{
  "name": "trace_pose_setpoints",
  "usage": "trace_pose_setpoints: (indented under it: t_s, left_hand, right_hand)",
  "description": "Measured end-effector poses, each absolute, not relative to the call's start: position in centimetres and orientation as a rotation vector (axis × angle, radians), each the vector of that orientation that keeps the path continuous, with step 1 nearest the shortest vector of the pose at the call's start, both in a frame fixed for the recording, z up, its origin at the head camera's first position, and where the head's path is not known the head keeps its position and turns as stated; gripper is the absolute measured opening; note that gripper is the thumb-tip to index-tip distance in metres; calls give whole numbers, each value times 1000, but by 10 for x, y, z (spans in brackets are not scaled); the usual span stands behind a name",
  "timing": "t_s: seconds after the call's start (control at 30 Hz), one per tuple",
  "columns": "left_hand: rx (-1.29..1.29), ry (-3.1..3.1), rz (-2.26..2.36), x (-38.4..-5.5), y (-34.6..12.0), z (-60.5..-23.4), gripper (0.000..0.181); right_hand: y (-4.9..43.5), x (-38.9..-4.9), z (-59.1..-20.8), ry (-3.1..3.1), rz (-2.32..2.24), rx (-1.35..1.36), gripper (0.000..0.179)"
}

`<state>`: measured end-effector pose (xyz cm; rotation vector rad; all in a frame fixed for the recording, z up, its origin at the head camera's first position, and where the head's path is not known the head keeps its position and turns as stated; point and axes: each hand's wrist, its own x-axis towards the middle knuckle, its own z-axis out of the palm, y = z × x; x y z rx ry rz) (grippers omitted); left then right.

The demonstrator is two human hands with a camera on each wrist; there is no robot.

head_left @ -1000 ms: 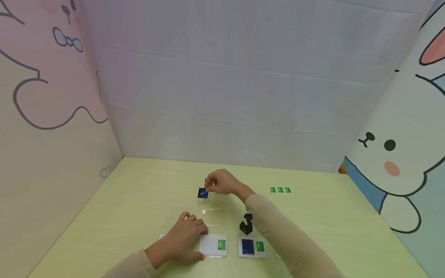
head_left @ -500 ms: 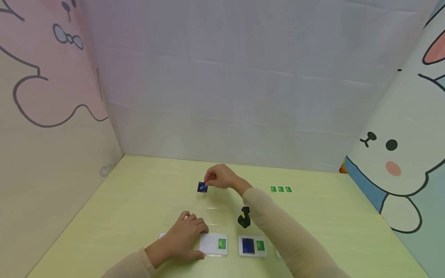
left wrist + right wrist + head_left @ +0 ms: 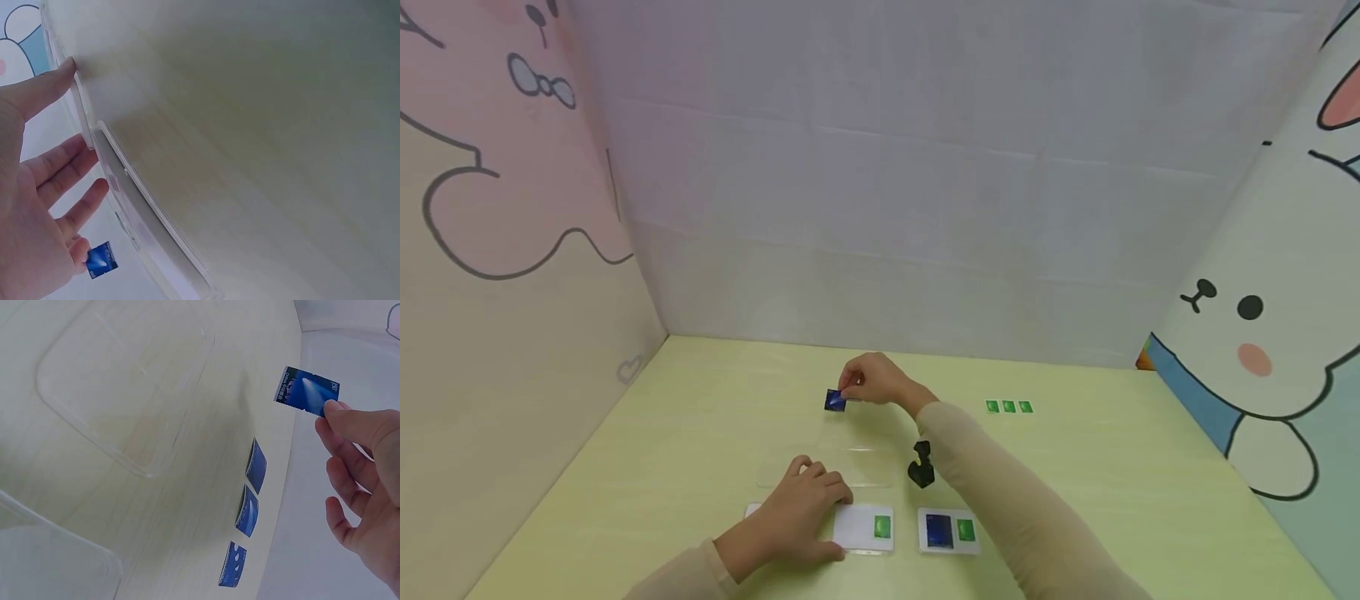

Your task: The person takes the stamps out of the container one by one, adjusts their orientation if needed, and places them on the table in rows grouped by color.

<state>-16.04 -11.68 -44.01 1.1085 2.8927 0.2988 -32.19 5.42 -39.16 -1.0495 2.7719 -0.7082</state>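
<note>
Your right hand (image 3: pixel 878 381) pinches one blue stamp (image 3: pixel 306 390), near one o'clock from your left hand (image 3: pixel 797 512), whose fingers spread loosely against a white card (image 3: pixel 854 528). In the right wrist view the stamp's long side points just past three o'clock; three more blue stamps (image 3: pixel 247 512) lie at seven. Three green stamps (image 3: pixel 1009 407) sit at your right hand's three o'clock.

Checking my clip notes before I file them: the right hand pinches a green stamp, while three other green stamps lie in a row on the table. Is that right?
Not quite: the stamp that the right hand pinches is blue, as the right wrist view shows. The rest stands: three green stamps lie in a row on the table.
</note>
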Motion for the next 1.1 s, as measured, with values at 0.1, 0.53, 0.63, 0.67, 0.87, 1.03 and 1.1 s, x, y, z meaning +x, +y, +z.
trace_pose_setpoints:
  t_s: [0.1,0.53,0.63,0.67,0.87,1.03,1.1]
  left_hand:
    - [1123,2905,303,-161,-117,-440,52]
    - [1114,2912,285,-162,-118,-439,52]
    - [1118,2909,284,-160,-118,-440,52]
    - [1118,2908,287,-160,-118,-440,52]
    - [1117,2917,286,-159,-118,-441,51]
    - [1113,2920,283,-159,-118,-442,51]
    - [1109,2918,291,-158,-118,-442,51]
  right_hand:
    - [53,-325,-392,2772,-707,-1057,5]
    - [47,-332,-395,2786,-678,-969,5]
    - [47,-333,-399,2783,-681,-971,5]
    - [47,-334,-400,2783,-680,-970,5]
    - [42,-334,-402,2816,-651,-941,5]
    - [37,-334,-401,2869,-610,-885,5]
    - [35,-335,-402,2897,-586,-862,5]
